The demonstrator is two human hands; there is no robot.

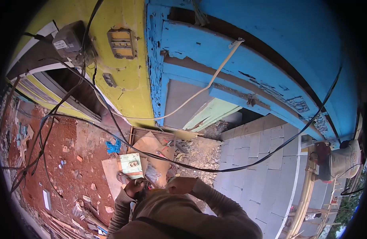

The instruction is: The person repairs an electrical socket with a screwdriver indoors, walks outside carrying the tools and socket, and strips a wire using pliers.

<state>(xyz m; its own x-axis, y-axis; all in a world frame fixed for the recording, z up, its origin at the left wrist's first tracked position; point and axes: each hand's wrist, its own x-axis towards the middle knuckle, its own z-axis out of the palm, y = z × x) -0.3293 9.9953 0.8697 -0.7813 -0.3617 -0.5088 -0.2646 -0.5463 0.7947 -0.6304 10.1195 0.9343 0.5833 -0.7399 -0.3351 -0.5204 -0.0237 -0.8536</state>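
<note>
My left hand (135, 188) is closed in front of my body, around a small dark thing that is too unclear to name. To its right, my right hand (182, 185) is also closed, with its fingers curled in; what it grips is hidden. A thin yellowish strip shows between the two hands, and I cannot tell which hand it belongs to. Just beyond my left hand lies a pale green board (131, 167) with two round fittings on it. Clear plastic (152, 174) lies beside the board, over brown sheets.
Black cables (231, 169) hang across the view, and a pale cable (191, 97) droops from the blue frame (227, 55). A blue cloth (113, 146) lies near the boards. Debris covers the red soil (68, 139). Grey blocks (247, 155) form a wall; another person (342, 159) is at far right.
</note>
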